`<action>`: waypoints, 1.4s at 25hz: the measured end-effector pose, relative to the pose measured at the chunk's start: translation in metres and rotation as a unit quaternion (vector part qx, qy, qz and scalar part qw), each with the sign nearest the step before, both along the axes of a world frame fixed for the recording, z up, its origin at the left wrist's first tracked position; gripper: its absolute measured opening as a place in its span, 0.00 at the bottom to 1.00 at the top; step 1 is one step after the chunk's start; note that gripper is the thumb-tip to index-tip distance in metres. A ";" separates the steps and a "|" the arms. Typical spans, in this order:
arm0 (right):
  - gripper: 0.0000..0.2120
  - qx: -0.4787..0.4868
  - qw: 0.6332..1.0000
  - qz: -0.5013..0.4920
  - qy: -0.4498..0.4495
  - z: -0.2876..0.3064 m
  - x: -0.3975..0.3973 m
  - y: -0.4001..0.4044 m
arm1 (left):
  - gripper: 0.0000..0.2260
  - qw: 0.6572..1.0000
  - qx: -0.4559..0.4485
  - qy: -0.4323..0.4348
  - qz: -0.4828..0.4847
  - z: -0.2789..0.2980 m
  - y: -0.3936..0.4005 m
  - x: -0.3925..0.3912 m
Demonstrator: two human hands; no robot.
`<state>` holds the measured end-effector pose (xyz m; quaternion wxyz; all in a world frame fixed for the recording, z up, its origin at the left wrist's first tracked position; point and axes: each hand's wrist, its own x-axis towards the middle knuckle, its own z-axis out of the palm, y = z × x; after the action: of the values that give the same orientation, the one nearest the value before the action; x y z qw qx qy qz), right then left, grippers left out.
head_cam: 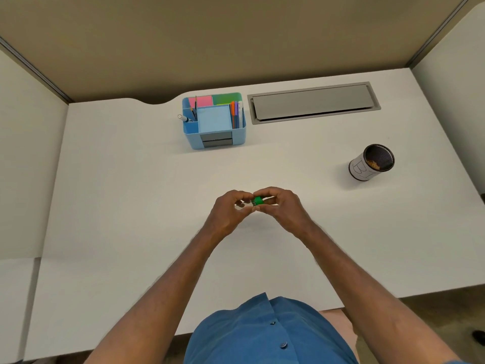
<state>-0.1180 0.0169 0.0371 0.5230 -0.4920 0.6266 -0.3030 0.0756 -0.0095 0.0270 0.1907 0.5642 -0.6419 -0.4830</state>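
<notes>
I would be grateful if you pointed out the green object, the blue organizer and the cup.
green object (pixel 258 200): head view, its visible green face.
blue organizer (pixel 193 140): head view, front left wall.
cup (pixel 358 168): head view, white outer side.

The small piece (pixel 258 200) is showing green against the white desk (pixel 131 179). The organiser (pixel 190 139) is showing light blue, holding pink notes (pixel 203 101) and green notes (pixel 226 99); the cup (pixel 360 170) is wearing black lines on white.
</notes>
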 end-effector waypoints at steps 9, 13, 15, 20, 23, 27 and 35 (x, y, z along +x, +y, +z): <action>0.10 0.007 1.000 0.011 0.012 0.003 0.003 -0.009 | 0.13 1.000 -0.014 -0.022 -0.015 0.000 -0.009 0.005; 0.11 0.006 1.000 0.003 0.013 0.003 0.005 -0.014 | 0.14 0.999 -0.022 -0.033 -0.020 0.001 -0.013 0.007; 0.12 -0.005 1.000 0.005 0.018 0.003 0.007 -0.017 | 0.14 0.999 -0.026 -0.037 -0.017 0.002 -0.016 0.008; 0.11 -0.007 0.999 0.030 0.033 0.004 0.009 -0.027 | 0.14 0.999 -0.025 -0.044 -0.016 0.006 -0.022 0.011; 0.11 0.002 1.000 0.026 0.017 0.004 0.009 -0.033 | 0.14 0.999 -0.021 -0.044 -0.013 0.006 -0.028 0.013; 0.11 0.027 0.999 0.001 -0.043 0.004 0.009 -0.037 | 0.14 0.999 -0.029 -0.036 -0.010 0.007 -0.033 0.016; 0.12 0.009 0.998 -0.013 -0.061 0.006 0.015 -0.036 | 0.13 0.999 -0.037 -0.037 -0.011 0.009 -0.036 0.020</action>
<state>-0.1025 -0.0189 0.0427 0.5603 -0.4599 0.6028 -0.3335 0.0957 -0.0455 0.0356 0.1822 0.5672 -0.6722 -0.4396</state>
